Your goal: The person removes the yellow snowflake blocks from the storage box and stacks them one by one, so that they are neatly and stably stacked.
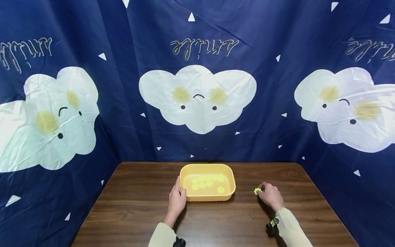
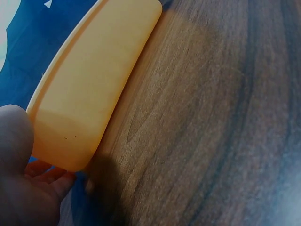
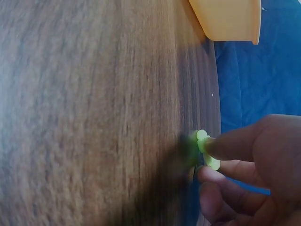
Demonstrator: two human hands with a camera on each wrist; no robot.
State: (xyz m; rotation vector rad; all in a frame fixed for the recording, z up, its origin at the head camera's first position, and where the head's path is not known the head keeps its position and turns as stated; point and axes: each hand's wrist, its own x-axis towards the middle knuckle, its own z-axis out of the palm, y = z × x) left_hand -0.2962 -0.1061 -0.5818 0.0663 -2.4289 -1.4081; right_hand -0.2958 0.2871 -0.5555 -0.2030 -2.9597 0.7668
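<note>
A yellow plastic basin (image 1: pixel 207 198) stands on the wooden table, with several yellow-green flower-shaped pieces (image 1: pixel 220 189) lying on its floor. My left hand (image 1: pixel 177 201) grips the basin's left end, thumb at the rim and fingers along the outer wall; the left wrist view shows the basin's side (image 2: pixel 89 94) from close by. To the right of the basin, my right hand (image 1: pixel 271 196) pinches one small yellow-green flower-shaped piece (image 3: pixel 202 140) between thumb and fingers, close over the table. Part of that piece is hidden behind the fingertips.
The brown wood-grain table (image 1: pixel 132 206) has rounded far corners. A dark blue curtain (image 1: pixel 197 147) with white clouds surrounds it at the back and both sides. Dark camera mounts (image 1: pixel 272 227) sit on both wrists.
</note>
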